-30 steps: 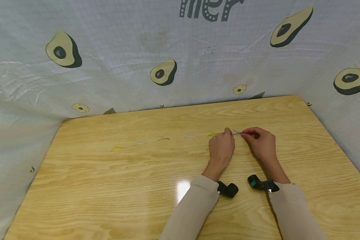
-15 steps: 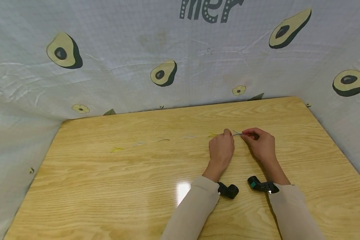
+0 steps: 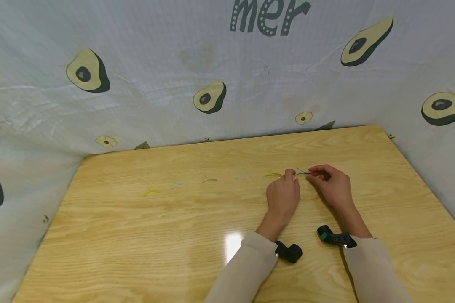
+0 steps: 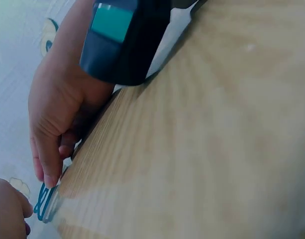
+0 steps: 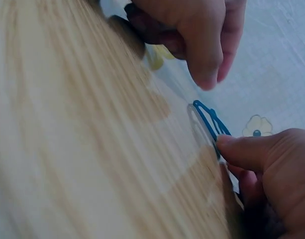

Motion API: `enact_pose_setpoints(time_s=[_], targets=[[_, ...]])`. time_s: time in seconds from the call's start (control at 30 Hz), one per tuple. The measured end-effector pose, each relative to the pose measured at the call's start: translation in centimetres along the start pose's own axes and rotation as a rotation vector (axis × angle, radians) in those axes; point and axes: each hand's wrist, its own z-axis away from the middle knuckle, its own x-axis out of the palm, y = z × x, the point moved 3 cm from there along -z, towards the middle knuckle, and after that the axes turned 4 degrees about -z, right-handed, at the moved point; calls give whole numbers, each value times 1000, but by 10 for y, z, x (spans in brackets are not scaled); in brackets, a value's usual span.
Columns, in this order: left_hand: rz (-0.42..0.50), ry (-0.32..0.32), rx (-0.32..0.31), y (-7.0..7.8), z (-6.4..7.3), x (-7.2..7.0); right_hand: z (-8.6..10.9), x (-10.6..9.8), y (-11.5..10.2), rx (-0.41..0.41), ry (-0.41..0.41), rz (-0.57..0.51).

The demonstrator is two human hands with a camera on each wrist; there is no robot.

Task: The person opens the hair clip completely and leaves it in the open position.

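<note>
My right hand [image 3: 331, 185] pinches one end of a blue snap hair clip [image 5: 207, 118] between thumb and finger, at the table's far right. Its two prongs spread apart and point left. Just left of it is my left hand [image 3: 283, 195], with thumb and forefinger pointing down and the other fingers bent. In the right wrist view, a small gap separates the left fingertips [image 5: 207, 82] from the blue clip, and nothing shows between them. A yellow hair clip [image 3: 273, 174] lies right behind the left hand.
Several more hair clips lie in a row to the left: a pale one [image 3: 243, 176], a brown one [image 3: 209, 179], a white one [image 3: 179, 185] and a yellow one [image 3: 151, 192]. A patterned cloth [image 3: 155, 63] hangs behind the wooden table [image 3: 144, 244].
The head view has tilted slightly, so everything sits a little lower in it. Both hands keep nearly the same place, and the right hand still pinches the blue hair clip.
</note>
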Motion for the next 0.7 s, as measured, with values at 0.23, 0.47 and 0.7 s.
enact_pose_setpoints(time_s=[0.23, 0.47, 0.7], targets=[[95, 72, 46, -3, 22, -9, 1, -3, -1, -13, -93, 6], [349, -46, 25, -7, 43, -17, 4, -17, -8, 4, -125, 53], [496, -202, 43, -28, 64, -43, 18, -35, -23, -116, -184, 143]])
